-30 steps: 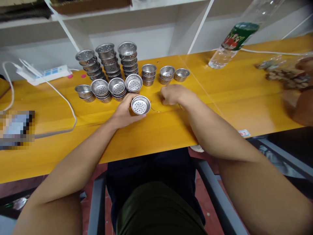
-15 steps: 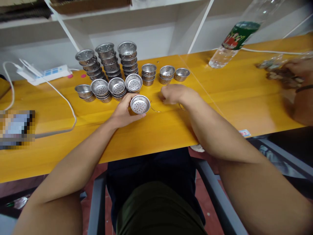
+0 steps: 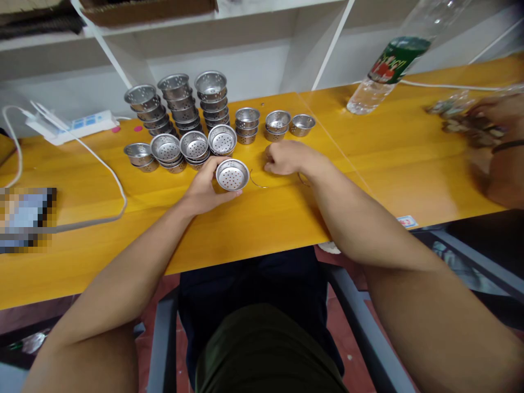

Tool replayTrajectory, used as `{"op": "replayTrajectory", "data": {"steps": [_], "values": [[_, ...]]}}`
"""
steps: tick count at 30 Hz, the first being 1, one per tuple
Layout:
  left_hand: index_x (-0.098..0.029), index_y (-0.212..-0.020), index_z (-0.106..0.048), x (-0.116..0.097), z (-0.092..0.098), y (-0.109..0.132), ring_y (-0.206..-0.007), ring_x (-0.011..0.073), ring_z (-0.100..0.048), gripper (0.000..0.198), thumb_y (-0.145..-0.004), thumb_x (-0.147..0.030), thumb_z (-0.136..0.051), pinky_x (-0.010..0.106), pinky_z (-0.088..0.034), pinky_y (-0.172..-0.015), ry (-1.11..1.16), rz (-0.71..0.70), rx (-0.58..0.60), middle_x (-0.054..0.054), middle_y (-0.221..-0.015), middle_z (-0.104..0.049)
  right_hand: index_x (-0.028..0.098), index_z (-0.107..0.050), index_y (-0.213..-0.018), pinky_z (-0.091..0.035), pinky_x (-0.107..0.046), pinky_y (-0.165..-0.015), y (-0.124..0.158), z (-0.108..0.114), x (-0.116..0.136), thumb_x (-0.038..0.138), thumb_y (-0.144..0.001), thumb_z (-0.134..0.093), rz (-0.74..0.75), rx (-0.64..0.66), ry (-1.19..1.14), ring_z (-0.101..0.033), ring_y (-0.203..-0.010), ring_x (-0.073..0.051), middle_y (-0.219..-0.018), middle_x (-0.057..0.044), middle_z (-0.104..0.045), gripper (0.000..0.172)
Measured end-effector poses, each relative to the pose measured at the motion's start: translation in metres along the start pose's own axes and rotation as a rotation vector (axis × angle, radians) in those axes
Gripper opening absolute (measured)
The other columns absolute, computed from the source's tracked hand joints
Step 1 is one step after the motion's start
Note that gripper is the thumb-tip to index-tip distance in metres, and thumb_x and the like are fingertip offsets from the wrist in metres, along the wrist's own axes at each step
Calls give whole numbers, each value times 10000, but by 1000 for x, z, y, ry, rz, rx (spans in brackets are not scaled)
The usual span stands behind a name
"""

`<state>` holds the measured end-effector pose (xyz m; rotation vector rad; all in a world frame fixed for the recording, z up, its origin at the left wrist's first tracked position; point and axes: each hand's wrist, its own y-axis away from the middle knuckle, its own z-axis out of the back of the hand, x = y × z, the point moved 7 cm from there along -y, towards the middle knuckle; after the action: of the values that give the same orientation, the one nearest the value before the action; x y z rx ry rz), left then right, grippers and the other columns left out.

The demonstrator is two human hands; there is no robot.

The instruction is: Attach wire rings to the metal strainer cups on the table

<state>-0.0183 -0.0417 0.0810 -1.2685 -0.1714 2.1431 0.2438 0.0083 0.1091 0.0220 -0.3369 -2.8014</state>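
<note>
My left hand (image 3: 203, 188) is wrapped round a small perforated steel strainer cup (image 3: 232, 174) that sits on the yellow table (image 3: 254, 218). My right hand (image 3: 285, 158) rests on the table just to the right of it, fingers curled into a pinch on something too small to make out. A thin wire loop (image 3: 257, 180) lies on the table between the two hands. Behind them stand stacks of the same strainer cups (image 3: 188, 109), tall at the back left and lower toward the right.
A white power strip (image 3: 77, 124) with a cable lies at the back left. A plastic water bottle (image 3: 388, 68) leans at the back right. Another person's hand (image 3: 487, 123) is over a pile of small parts at the far right. White shelving stands behind the table.
Both hands have barely moved. The view has shifted slightly, and the other person's hand at the far right has moved over the parts.
</note>
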Motion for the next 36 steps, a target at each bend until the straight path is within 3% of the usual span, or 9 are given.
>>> {"op": "replayTrajectory", "data": {"steps": [5,9,12,16,18,21,25,28,36], "values": [[-278,-1513,-735,-1,3,-1,-1465,377,-850,817,-906,-637,-1147,547,-724,-1291,5,4,-26,140,-1575,-853,201,-881,-1205,-647,-450,-981,8,15,-20,208,-1159,-667,-34,-252,-281,-846,-1099,-353,-1169,-166,-925,219],[-267,-1455,-749,2,2,-2,-1363,354,-879,903,-885,-853,-1131,499,-759,-1170,52,23,-41,130,-1472,-879,218,-841,-1263,-665,-394,-1000,14,22,-21,125,-1103,-720,-37,-370,-418,-838,-1063,-293,-1162,-109,-903,221],[-264,-1430,-751,8,1,-3,-1264,338,-897,988,-843,-976,-1104,484,-776,-1077,115,40,-70,123,-1385,-892,199,-822,-1462,-701,-408,-983,14,19,-16,105,-1056,-749,-53,-367,-562,-859,-1019,-293,-1119,-90,-892,423],[-270,-1421,-749,18,-2,-3,-1295,342,-903,1031,-785,-981,-1139,506,-785,-1115,194,72,-89,124,-1400,-893,180,-708,-1787,-746,-469,-915,14,14,-7,186,-1040,-789,-44,-313,-758,-847,-906,-311,-1007,-52,-853,751],[-273,-1437,-747,22,-5,-3,-1333,347,-906,1023,-789,-951,-1155,512,-789,-1141,228,84,-75,130,-1431,-894,256,-793,-1707,-750,-499,-893,15,16,-3,321,-1062,-844,-13,-343,-780,-802,-913,-325,-961,-40,-825,651],[-266,-1466,-744,25,-6,-4,-1343,349,-916,1030,-793,-924,-1165,510,-799,-1140,258,92,-70,138,-1449,-900,273,-905,-1376,-679,-443,-797,13,17,5,468,-1098,-857,90,-428,-875,-693,-871,-291,-857,-30,-729,343],[-243,-1444,-756,25,-6,-5,-1314,352,-926,1046,-761,-907,-1186,499,-803,-1119,275,106,-83,136,-1402,-917,217,-836,-1055,-459,-351,-692,10,11,31,420,-1119,-843,397,-497,-1047,-475,-732,-186,-767,12,-568,213],[-235,-1420,-764,22,-6,-5,-1270,347,-929,1038,-757,-914,-1184,491,-802,-1088,282,107,-79,132,-1372,-923,222,-800,-1037,-350,-351,-666,11,5,47,393,-1173,-831,525,-508,-1046,-376,-682,-163,-723,53,-466,221],[-239,-1446,-769,19,-10,-4,-1301,339,-916,1018,-777,-880,-1191,477,-783,-1111,311,127,-52,130,-1401,-924,224,-761,-1074,-311,-349,-643,10,-1,56,253,-1201,-767,515,-491,-1024,-355,-619,-148,-663,99,-412,130]]}}
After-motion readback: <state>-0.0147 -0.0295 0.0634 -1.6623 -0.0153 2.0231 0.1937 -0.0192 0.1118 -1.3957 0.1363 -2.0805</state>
